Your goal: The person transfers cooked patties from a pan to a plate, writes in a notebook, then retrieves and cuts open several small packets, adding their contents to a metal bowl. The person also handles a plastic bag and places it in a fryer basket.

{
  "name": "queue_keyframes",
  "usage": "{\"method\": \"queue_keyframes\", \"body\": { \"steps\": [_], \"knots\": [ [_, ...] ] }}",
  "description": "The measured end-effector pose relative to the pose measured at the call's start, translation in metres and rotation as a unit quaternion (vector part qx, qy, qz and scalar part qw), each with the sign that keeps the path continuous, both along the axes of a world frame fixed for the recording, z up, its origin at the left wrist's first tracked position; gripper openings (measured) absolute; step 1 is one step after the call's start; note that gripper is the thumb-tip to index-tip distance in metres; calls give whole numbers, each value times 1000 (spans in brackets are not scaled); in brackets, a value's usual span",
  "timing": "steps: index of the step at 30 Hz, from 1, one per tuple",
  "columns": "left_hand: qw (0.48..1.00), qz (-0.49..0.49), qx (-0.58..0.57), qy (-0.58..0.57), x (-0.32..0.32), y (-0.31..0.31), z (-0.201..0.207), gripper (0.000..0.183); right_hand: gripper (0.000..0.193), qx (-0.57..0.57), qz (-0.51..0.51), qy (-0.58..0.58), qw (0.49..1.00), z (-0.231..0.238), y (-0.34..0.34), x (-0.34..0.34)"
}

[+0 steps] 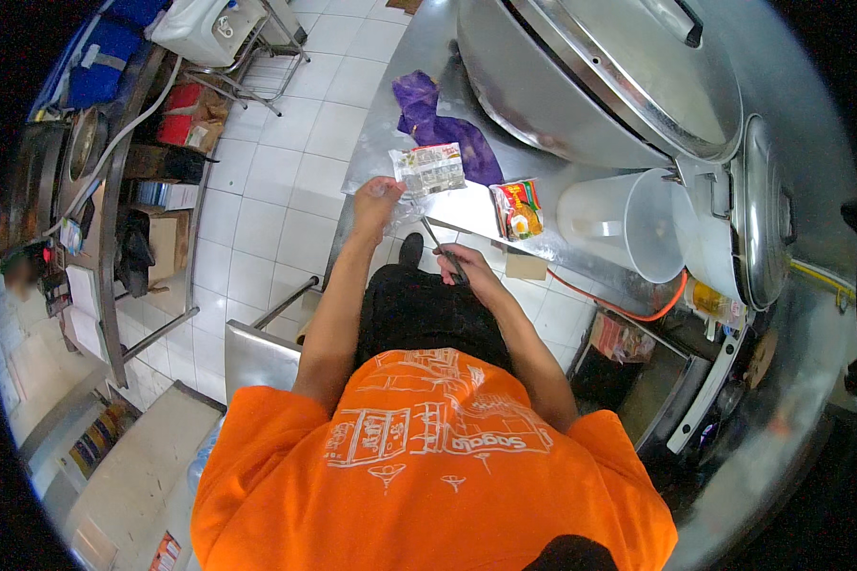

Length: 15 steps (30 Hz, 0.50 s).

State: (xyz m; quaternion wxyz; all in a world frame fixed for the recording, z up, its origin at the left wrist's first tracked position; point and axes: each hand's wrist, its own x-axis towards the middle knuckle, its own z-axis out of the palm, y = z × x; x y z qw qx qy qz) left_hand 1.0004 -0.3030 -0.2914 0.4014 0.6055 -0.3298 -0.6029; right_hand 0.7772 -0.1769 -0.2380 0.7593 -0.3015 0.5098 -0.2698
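My left hand [376, 198] is raised over the edge of a steel counter [390, 114] and pinches a clear plastic food packet [429, 168] with a printed label. My right hand [462, 263] grips a pair of scissors [442, 247]; their blades point up toward the bottom corner of that packet. A second packet [516, 209], red and yellow, lies flat on the counter just right of my hands. A crumpled purple cloth [438, 119] sits behind the held packet.
A very large steel pot [581, 86] with a tilted lid fills the counter's far side. A translucent plastic jug [628, 224] stands at the counter's front right, beside a lidded steel pot [747, 214]. An orange hose [628, 306] runs under the counter. White tiled floor [276, 181] lies left, with shelves and boxes.
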Motion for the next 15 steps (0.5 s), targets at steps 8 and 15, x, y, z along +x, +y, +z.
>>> {"method": "queue_keyframes", "body": {
  "steps": [8, 15],
  "knots": [
    [985, -50, -79, -145, 2, -1, 29, 14, 42, 2, -40, -84, 996, -5, -43, 26],
    [995, -62, -13, -75, 7, -7, 33, 17, 38, 20, -46, -111, 993, -12, -52, 34]
  ]
}}
